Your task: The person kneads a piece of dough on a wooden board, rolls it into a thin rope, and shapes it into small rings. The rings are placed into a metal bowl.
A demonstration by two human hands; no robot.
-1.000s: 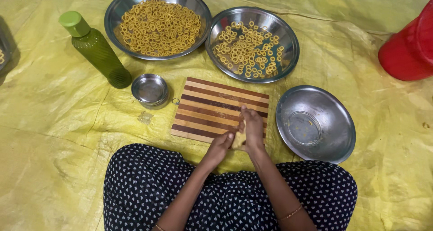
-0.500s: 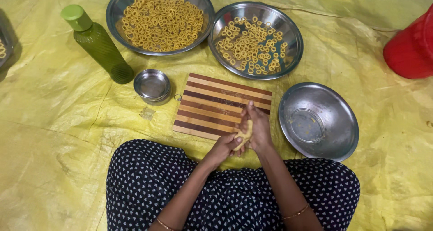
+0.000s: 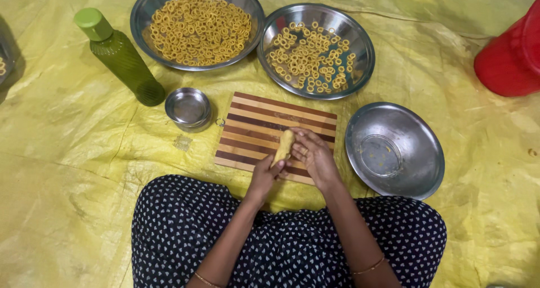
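You hold a short, pale yellow roll of dough (image 3: 283,146) above the near edge of the striped wooden board (image 3: 264,122), upright and slightly tilted. Your left hand (image 3: 264,175) grips its lower end, fingers clenched around it. Your right hand (image 3: 312,153) rests against the roll's side with curled fingers touching it; whether it grips or merely steadies, I cannot tell. Held so, the roll stays clear of the board surface, where it can be worked between both hands.

The board lies straight ahead of your knees on the yellow sheet (image 3: 73,164), within easy reach. A small steel cup (image 3: 188,107) sits just beside its left corner, and a green bottle (image 3: 121,60) lies tilted further left. An almost bare steel bowl (image 3: 395,150) stands close on the right.

Beyond the board, two steel bowls hold yellow dough rings: the left bowl (image 3: 146,12) is heaped, the right bowl (image 3: 360,52) thinly covered. A red container (image 3: 509,57) stands at the far right, well apart.
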